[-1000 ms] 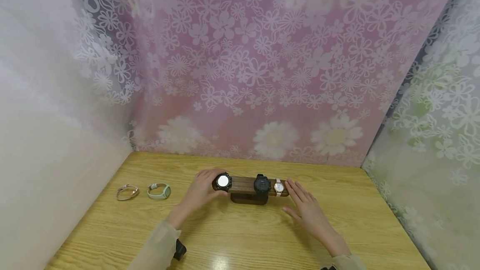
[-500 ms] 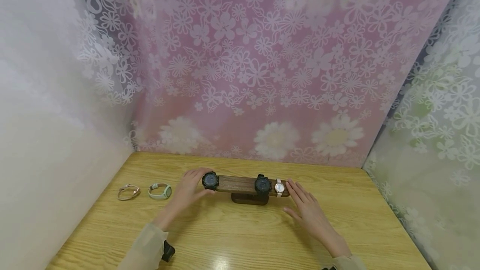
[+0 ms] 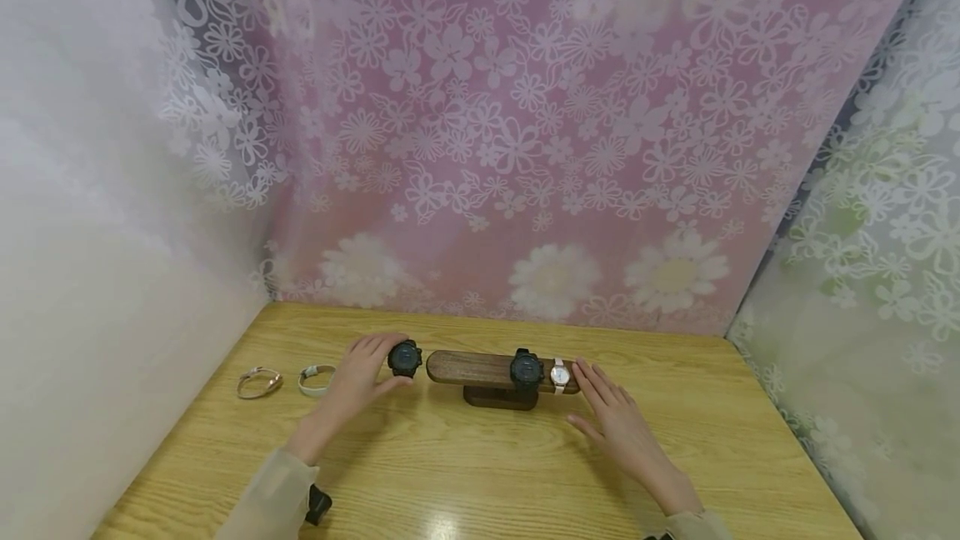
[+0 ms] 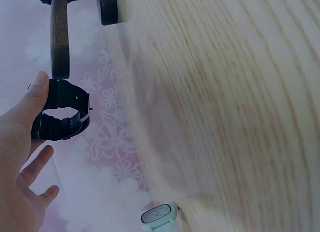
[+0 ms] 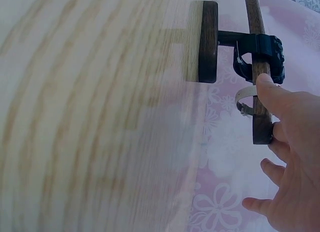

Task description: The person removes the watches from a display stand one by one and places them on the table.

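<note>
My left hand (image 3: 358, 373) pinches a black digital watch (image 3: 405, 358) between thumb and fingers, just past the left end of a dark wooden watch stand (image 3: 465, 367). In the left wrist view the buckled strap (image 4: 64, 99) forms a loop below the bar's end. My right hand (image 3: 618, 423) has its fairly straight fingers against the stand's right end, the thumb held apart in front. On the bar's right half sit a second black watch (image 3: 527, 368) and a small white-dialled watch (image 3: 559, 375) with a pale strap.
On the wooden table (image 3: 465, 473) at the left lie a thin rose-gold watch (image 3: 258, 383) and a mint-green watch (image 3: 311, 380), partly behind my left hand. A pink flowered curtain (image 3: 480, 148) hangs along the back, and pale walls of cloth rise at both sides.
My left hand has slid the black watch leftward along the bar and off its left end. The right hand and the stand have stayed in place.
</note>
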The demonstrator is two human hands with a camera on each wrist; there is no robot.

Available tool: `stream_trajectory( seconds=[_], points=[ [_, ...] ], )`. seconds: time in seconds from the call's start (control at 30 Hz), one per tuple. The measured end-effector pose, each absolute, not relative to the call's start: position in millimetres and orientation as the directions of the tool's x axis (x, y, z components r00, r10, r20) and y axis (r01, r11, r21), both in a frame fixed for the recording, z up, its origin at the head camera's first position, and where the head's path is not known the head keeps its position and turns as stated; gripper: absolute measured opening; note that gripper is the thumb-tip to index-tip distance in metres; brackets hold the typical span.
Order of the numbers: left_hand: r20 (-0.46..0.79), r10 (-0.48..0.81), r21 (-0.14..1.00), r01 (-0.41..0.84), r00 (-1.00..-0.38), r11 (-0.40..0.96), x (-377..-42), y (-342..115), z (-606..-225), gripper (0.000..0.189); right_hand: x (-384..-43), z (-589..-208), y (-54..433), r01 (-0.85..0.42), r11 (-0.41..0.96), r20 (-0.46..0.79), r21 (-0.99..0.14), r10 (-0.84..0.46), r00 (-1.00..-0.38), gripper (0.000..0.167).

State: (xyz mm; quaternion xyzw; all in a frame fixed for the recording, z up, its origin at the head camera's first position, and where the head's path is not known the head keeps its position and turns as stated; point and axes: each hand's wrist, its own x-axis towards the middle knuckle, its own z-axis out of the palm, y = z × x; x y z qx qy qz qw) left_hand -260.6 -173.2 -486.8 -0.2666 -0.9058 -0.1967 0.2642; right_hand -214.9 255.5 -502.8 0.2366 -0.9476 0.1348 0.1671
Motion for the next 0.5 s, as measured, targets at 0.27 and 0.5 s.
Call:
stream_trajectory(
  seconds=[0.27,0.5],
  points=[
    [0.585,0.394,0.190,0.592,-0.709,0.783,-260.5,-178.9,-480.6,0.071,-216.7,-505.3,257.6,-0.499,0.850,0.390,-0.168,-0.408,-0.826,0.082],
    [0.513,0.421,0.161,0.566,-0.748,0.809,-262.9,-183.6,-479.5,0.070,-216.3,-504.2,257.7,-0.503,0.847,0.385,-0.173,-0.412,-0.826,0.082]
  ],
)
